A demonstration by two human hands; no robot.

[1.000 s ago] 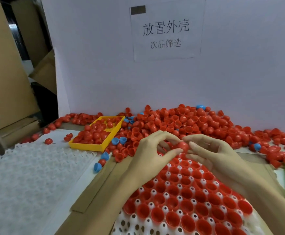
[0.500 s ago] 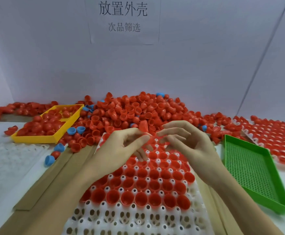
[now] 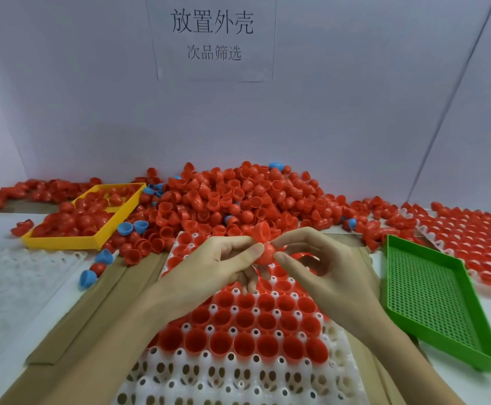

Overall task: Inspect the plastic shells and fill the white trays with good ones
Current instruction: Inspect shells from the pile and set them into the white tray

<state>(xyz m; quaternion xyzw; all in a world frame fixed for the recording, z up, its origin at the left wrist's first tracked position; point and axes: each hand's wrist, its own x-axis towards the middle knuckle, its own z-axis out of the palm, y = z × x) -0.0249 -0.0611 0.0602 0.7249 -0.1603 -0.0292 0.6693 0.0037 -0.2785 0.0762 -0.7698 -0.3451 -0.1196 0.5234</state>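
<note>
Against the pale backdrop, both hands, left hand [image 3: 224, 258] and right hand [image 3: 323, 258], pinch round red plastic shells [image 3: 264, 247] at frame centre, directly above the white moulded tray [image 3: 335, 346] on the surface.

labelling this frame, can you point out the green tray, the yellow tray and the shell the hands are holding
green tray [image 3: 431, 290]: head view, on its mesh floor
yellow tray [image 3: 63, 242]: head view, on its near wall
held shell [image 3: 266, 254]: head view, on its rounded outside

Red plastic shells [image 3: 264, 252], two nested or touching, held up between both hands above the white tray [image 3: 247, 372]. Tray's far rows filled with red shells, open side up; near rows empty. Loose heap of shells [image 3: 238, 197] behind.
</note>
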